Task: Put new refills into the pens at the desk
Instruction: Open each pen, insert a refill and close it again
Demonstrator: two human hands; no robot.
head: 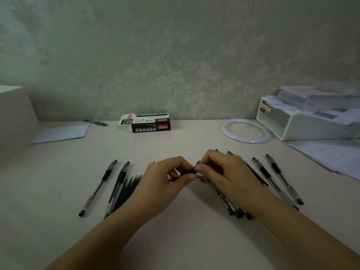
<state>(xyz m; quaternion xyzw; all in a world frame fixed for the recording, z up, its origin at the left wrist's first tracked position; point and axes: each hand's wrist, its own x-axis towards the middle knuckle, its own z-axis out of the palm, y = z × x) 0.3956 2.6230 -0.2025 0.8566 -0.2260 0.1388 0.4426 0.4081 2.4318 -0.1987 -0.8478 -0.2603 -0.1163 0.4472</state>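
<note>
A dark pen piece (188,171) is being held just above the middle of the table (175,221), between the two hands. The left hand (165,178) is pinching its left part with thumb and curled fingers (190,178), and a thin dark refill (174,179) is poking out to the left under that thumb. The right hand (224,172) is gripping the right end with its fingers curled round it (whether this piece is the barrel or the tip section is too small to tell).

Just left of the left wrist, a bundle of loose refills (128,190) is lying on the table, running from near to far. Touching it on the left is a capped pen (116,189), and a little farther left another capped pen (98,189) is lying apart from it. Under and behind the right hand, a cluster of pens (231,205) is lying, partly hidden by the wrist. To the right of those, two more pens (278,180) are lying side by side.

Farther back, near the wall, a black refill box (151,124) is lying with its flap open to the left. Left of it are a single pen (96,122) and a white sheet (62,133). To the right a white ring (245,131) is lying flat, beside a white organizer (303,123) piled with papers.
</note>
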